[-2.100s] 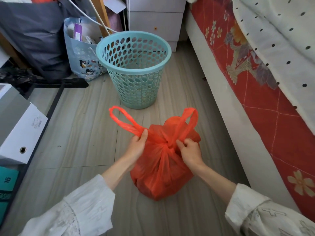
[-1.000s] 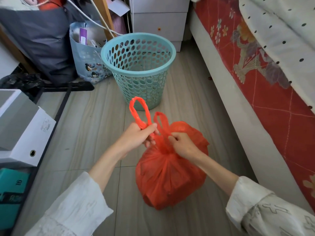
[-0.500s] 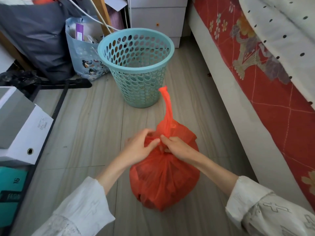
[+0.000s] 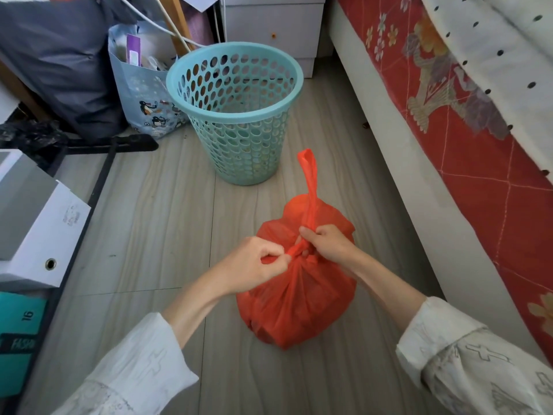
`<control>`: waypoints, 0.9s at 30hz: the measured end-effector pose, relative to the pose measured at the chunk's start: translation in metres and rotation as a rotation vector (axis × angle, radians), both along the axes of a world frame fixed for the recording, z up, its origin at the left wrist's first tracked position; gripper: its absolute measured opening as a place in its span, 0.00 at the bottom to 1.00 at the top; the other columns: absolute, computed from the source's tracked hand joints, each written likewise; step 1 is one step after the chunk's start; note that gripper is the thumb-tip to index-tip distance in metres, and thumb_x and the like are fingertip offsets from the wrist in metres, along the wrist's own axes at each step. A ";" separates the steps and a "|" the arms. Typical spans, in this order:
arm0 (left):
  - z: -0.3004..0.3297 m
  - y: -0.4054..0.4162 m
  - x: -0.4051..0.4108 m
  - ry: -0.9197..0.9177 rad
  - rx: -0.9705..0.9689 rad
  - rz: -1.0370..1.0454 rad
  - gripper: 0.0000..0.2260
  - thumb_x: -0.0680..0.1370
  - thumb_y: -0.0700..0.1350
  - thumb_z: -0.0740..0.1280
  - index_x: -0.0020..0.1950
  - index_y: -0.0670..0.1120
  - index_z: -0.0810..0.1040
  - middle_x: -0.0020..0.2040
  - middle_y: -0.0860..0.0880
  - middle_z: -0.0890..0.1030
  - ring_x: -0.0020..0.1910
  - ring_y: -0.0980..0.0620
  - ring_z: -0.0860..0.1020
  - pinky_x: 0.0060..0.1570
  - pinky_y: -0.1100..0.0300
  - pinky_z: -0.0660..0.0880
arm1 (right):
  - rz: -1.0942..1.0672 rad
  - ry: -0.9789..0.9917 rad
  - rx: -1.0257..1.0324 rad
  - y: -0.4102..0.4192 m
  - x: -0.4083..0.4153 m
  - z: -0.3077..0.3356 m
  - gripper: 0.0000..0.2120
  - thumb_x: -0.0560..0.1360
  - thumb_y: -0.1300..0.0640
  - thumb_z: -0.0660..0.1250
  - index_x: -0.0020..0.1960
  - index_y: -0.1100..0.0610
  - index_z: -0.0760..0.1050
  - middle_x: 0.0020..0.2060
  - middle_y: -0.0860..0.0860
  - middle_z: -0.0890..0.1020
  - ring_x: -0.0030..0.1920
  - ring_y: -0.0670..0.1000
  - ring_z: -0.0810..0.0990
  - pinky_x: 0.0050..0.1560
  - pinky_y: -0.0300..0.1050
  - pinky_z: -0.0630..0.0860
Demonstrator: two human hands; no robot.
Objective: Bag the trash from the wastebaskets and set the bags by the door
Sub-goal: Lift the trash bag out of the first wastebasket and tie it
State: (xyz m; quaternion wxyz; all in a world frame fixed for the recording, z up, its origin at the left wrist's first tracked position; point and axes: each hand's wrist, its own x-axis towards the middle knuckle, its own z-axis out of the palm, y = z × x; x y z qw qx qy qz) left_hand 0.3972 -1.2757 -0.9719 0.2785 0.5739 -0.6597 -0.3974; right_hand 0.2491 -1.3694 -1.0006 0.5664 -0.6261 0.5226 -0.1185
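On the floor before the wastebasket (image 4: 235,112), my left hand (image 4: 254,266) and right hand (image 4: 327,245) pinch closed on the red bag (image 4: 299,310) handles; I should pull evenly apart to tighten the knot.

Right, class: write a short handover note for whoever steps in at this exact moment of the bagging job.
Left hand: pinching one handle end at the knot.
Right hand: gripping the other handle, which stands upright.
Orange bag: full, on the floor beside the bed.
Teal wastebasket: behind the bag, no liner in it.
Done: trash bagged.
Left: tighten the knot, carry the bag to the door, which is out of view.
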 end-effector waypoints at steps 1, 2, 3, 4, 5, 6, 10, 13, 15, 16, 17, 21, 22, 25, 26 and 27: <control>0.000 0.001 -0.001 -0.014 0.053 -0.069 0.19 0.74 0.47 0.62 0.25 0.50 0.58 0.25 0.53 0.59 0.27 0.59 0.58 0.29 0.65 0.57 | -0.008 -0.019 0.029 0.001 -0.001 0.000 0.16 0.79 0.56 0.58 0.40 0.61 0.79 0.19 0.47 0.75 0.15 0.39 0.68 0.19 0.29 0.63; -0.002 0.001 0.001 -0.032 0.125 -0.129 0.21 0.75 0.46 0.62 0.24 0.50 0.58 0.24 0.54 0.61 0.28 0.59 0.60 0.31 0.65 0.59 | -0.010 -0.041 0.073 0.001 -0.002 0.000 0.16 0.79 0.55 0.59 0.37 0.60 0.78 0.21 0.49 0.74 0.15 0.40 0.66 0.18 0.31 0.61; -0.003 0.001 0.003 -0.043 0.209 -0.170 0.22 0.76 0.48 0.62 0.24 0.50 0.59 0.25 0.55 0.64 0.29 0.58 0.62 0.33 0.64 0.61 | -0.005 -0.071 0.130 0.001 -0.004 0.000 0.16 0.78 0.54 0.60 0.35 0.58 0.77 0.23 0.50 0.73 0.15 0.41 0.65 0.18 0.32 0.61; -0.003 0.002 0.006 -0.040 0.282 -0.168 0.21 0.76 0.52 0.61 0.24 0.50 0.61 0.26 0.56 0.65 0.30 0.57 0.63 0.35 0.63 0.63 | 0.008 -0.098 0.185 0.002 -0.007 -0.001 0.15 0.78 0.53 0.61 0.35 0.57 0.76 0.23 0.50 0.73 0.16 0.41 0.64 0.19 0.33 0.60; -0.006 0.001 0.008 -0.028 0.319 -0.127 0.21 0.76 0.56 0.59 0.25 0.50 0.64 0.27 0.56 0.66 0.30 0.57 0.66 0.36 0.62 0.64 | 0.028 -0.113 0.228 0.001 -0.010 -0.001 0.14 0.77 0.52 0.63 0.36 0.57 0.76 0.24 0.50 0.72 0.17 0.41 0.64 0.20 0.34 0.61; -0.010 0.000 0.008 -0.011 0.318 -0.053 0.20 0.77 0.56 0.58 0.28 0.48 0.69 0.28 0.55 0.69 0.29 0.58 0.68 0.36 0.63 0.66 | 0.048 -0.119 0.260 0.000 -0.012 -0.001 0.12 0.76 0.53 0.64 0.36 0.58 0.75 0.24 0.50 0.72 0.18 0.41 0.65 0.21 0.34 0.61; -0.029 -0.008 0.005 -0.005 0.067 0.207 0.09 0.78 0.40 0.61 0.44 0.42 0.80 0.39 0.52 0.79 0.36 0.70 0.75 0.43 0.73 0.69 | 0.107 -0.194 0.350 0.002 -0.017 0.004 0.08 0.73 0.58 0.68 0.37 0.58 0.74 0.28 0.50 0.73 0.22 0.42 0.68 0.23 0.33 0.65; -0.040 -0.009 0.001 0.033 0.062 0.172 0.07 0.74 0.35 0.65 0.49 0.39 0.81 0.45 0.51 0.80 0.41 0.75 0.74 0.45 0.80 0.66 | 0.130 -0.249 0.390 0.003 -0.018 0.007 0.07 0.74 0.62 0.67 0.36 0.58 0.74 0.26 0.49 0.74 0.25 0.43 0.69 0.25 0.33 0.67; -0.047 -0.009 -0.002 0.041 0.064 0.149 0.08 0.72 0.36 0.67 0.50 0.40 0.81 0.46 0.49 0.81 0.41 0.73 0.75 0.45 0.79 0.66 | 0.140 -0.282 0.416 0.002 -0.021 0.007 0.07 0.74 0.64 0.65 0.37 0.60 0.74 0.26 0.50 0.73 0.26 0.44 0.68 0.25 0.34 0.67; -0.048 -0.009 -0.004 0.046 0.060 0.148 0.08 0.72 0.37 0.69 0.50 0.41 0.81 0.46 0.48 0.81 0.41 0.71 0.76 0.44 0.78 0.66 | 0.152 -0.288 0.421 0.001 -0.022 0.007 0.06 0.75 0.64 0.65 0.39 0.62 0.75 0.27 0.51 0.72 0.26 0.45 0.68 0.25 0.34 0.67; -0.049 -0.010 -0.006 0.045 0.053 0.148 0.10 0.71 0.39 0.70 0.51 0.42 0.81 0.46 0.48 0.81 0.41 0.66 0.76 0.44 0.76 0.68 | 0.165 -0.293 0.422 0.001 -0.023 0.006 0.05 0.75 0.64 0.64 0.42 0.65 0.75 0.28 0.53 0.71 0.26 0.45 0.68 0.26 0.34 0.68; -0.053 -0.011 -0.009 0.004 0.007 0.161 0.15 0.67 0.49 0.69 0.51 0.46 0.80 0.44 0.47 0.80 0.43 0.51 0.77 0.47 0.58 0.73 | 0.197 -0.318 0.419 0.003 -0.025 0.004 0.05 0.75 0.64 0.64 0.42 0.64 0.75 0.24 0.50 0.72 0.25 0.45 0.70 0.27 0.35 0.68; -0.053 -0.011 -0.010 -0.002 -0.008 0.163 0.14 0.67 0.50 0.68 0.50 0.47 0.80 0.44 0.48 0.80 0.42 0.51 0.77 0.47 0.56 0.73 | 0.202 -0.325 0.420 0.003 -0.026 0.004 0.05 0.75 0.64 0.64 0.40 0.63 0.75 0.23 0.50 0.72 0.25 0.46 0.70 0.28 0.36 0.69; -0.055 -0.010 -0.012 -0.022 -0.043 0.160 0.12 0.68 0.53 0.65 0.46 0.49 0.81 0.43 0.50 0.80 0.42 0.51 0.78 0.46 0.52 0.75 | 0.210 -0.329 0.435 0.005 -0.027 0.003 0.06 0.75 0.65 0.64 0.39 0.62 0.74 0.24 0.51 0.72 0.25 0.46 0.70 0.29 0.37 0.69; -0.055 -0.010 -0.012 -0.025 -0.044 0.157 0.12 0.68 0.52 0.64 0.46 0.48 0.81 0.42 0.51 0.80 0.43 0.51 0.78 0.47 0.52 0.75 | 0.219 -0.325 0.425 0.006 -0.027 0.003 0.06 0.75 0.65 0.64 0.39 0.62 0.74 0.24 0.50 0.72 0.25 0.46 0.70 0.29 0.37 0.69; -0.055 -0.010 -0.012 -0.023 -0.040 0.157 0.12 0.68 0.52 0.63 0.45 0.48 0.80 0.42 0.52 0.80 0.43 0.52 0.78 0.47 0.53 0.75 | 0.240 -0.321 0.397 0.007 -0.027 0.004 0.07 0.74 0.66 0.64 0.38 0.61 0.74 0.24 0.50 0.73 0.25 0.45 0.71 0.29 0.36 0.69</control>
